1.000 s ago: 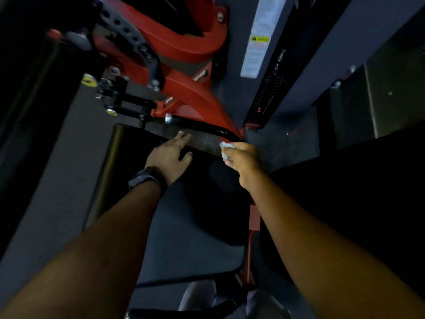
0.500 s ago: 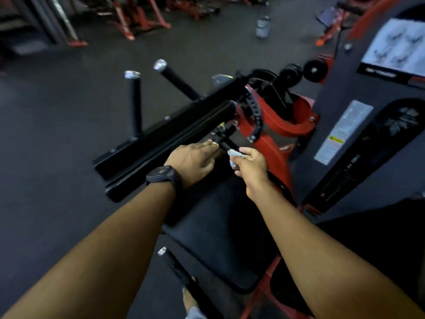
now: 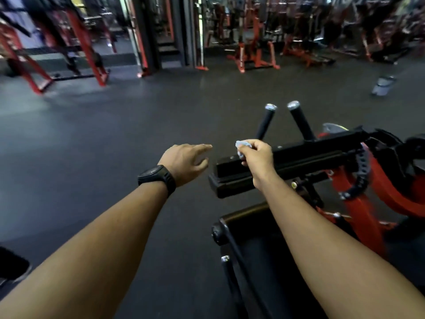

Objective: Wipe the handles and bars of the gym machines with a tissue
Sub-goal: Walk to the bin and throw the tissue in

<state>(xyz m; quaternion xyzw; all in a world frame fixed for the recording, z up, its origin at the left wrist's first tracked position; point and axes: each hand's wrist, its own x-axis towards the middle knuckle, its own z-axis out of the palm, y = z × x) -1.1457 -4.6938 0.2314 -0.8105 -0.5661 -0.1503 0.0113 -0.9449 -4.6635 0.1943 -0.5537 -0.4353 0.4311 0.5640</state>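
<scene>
— Pale blue tissue point(image 3: 241, 145) is seen crumpled near the centre of the frame. By what is it held?

— It is pinched between the thumb and curled fingers of the right hand point(image 3: 258, 156), just above the left end of the black bar point(image 3: 299, 157). Whether the bar is touched by the tissue cannot be told.

— And the left hand point(image 3: 185, 161)?

— Nothing is grasped by it. Its fingers are loosely stretched toward the bar's end, and it is poised apart from the machine, over the dark floor point(image 3: 115, 134). A black watch point(image 3: 157, 177) is worn on that wrist.

— What is found beyond the bar?

— Two black handles with silver caps are raised behind it, right of centre: the left handle point(image 3: 265, 123) and the right handle point(image 3: 300, 123), splayed apart at their tops. A red frame point(image 3: 368, 215) with a black notched arc point(image 3: 361, 171) is set at the right edge. A black seat pad point(image 3: 259, 254) is seen at lower centre, partly covered by the right forearm.

— And farther off?

— Red racks point(image 3: 250, 54) are ranged across the top of the frame, blurred. A pale container point(image 3: 383, 85) is stood on the floor at upper right.
</scene>
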